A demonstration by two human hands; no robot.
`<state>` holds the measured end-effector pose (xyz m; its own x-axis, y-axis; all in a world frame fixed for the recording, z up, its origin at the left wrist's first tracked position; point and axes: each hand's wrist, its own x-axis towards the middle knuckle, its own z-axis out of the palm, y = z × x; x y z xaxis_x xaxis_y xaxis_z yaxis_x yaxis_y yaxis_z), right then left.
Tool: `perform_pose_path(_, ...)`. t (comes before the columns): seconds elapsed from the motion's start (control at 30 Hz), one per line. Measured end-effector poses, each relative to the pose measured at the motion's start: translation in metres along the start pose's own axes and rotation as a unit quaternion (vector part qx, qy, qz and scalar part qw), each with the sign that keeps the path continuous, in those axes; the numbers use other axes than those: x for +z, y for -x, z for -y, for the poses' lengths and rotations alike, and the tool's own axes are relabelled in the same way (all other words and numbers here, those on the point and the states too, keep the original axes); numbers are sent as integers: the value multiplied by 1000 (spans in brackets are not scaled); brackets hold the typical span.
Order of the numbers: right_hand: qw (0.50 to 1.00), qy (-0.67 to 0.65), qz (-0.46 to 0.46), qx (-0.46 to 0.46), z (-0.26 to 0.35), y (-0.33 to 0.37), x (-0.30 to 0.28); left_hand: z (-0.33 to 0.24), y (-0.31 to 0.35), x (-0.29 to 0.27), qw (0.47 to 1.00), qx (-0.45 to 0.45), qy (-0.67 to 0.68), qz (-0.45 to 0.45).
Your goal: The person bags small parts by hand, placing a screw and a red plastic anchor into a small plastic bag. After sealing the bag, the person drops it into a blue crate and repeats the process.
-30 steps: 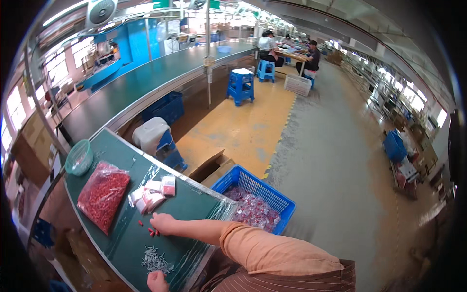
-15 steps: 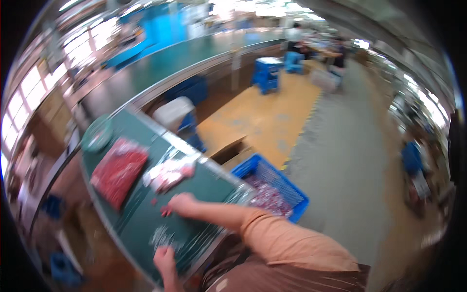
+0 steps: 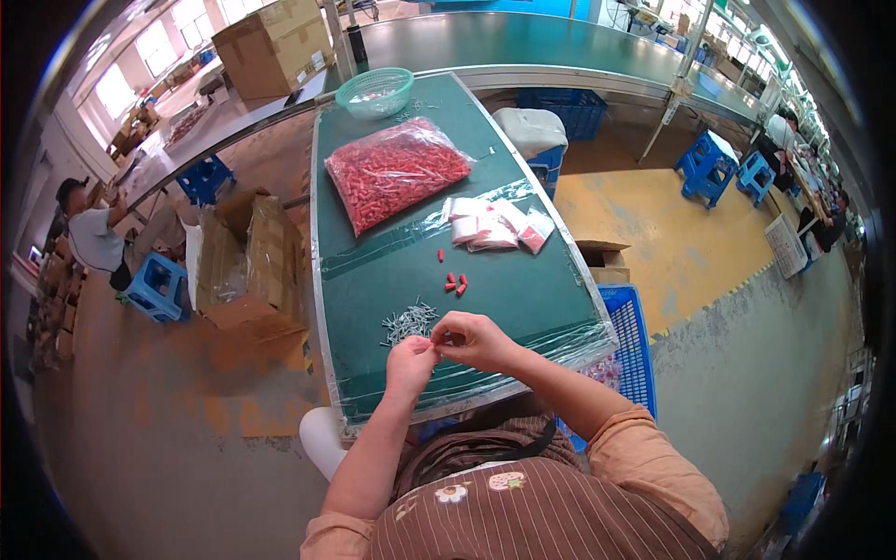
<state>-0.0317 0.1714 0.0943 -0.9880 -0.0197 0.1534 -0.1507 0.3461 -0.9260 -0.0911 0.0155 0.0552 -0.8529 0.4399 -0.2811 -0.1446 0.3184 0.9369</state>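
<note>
My left hand (image 3: 410,366) and my right hand (image 3: 474,342) meet fingertip to fingertip at the near end of the green-topped table. Both are closed in a pinch; what they hold is too small and covered to name. Just beyond my left hand lies a loose pile of small silver screws (image 3: 407,322). Several red plastic plugs (image 3: 451,287) lie scattered past my right hand. Farther up the table rests a clear bag of red plugs (image 3: 397,177). To its right, small white-and-red plastic packets (image 3: 495,227) are heaped together.
A green basket (image 3: 375,93) stands at the table's far left corner. Below the right edge is a blue crate (image 3: 631,341) with small packets. An open cardboard box (image 3: 250,257) stands left of the table. A seated person (image 3: 98,233) is farther left; blue stools (image 3: 707,168) stand at right.
My right hand has come back from the loose red plugs to meet my left hand. The left hand stays beside the screws. My view has swung left and steadied.
</note>
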Motion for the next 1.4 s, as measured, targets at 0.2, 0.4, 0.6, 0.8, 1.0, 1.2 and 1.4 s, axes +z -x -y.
perform_pose_path(0.2, 987, 154, -9, -55, 4, 8, -11, 1, 1, 1, 999, -18, 24, 12)
perform_pose_path(0.4, 963, 268, 4, -39, 29, 12, -24, -2, 1, 2, 1000, 6, -24, -10)
perform_pose_path(0.6, 920, 374, 66, -98, 35, 7, -21, -16, 5, 10, 995, 27, -96, -14)
perform_pose_path(0.8, 928, 350, 51, -118, 31, 10, -20, -9, 6, 9, 994, 47, -101, -16)
perform_pose_path(1.0, 897, 410, 51, -160, 21, 16, -21, -17, 10, 7, 999, 36, 13, 34)
perform_pose_path(1.2, 974, 223, 19, -43, 20, 21, -30, -27, 23, 5, 982, 61, 133, 123)
perform_pose_path(1.4, 994, -25, -18, 106, 11, 33, -33, -32, 25, 6, 977, 65, 154, 129)
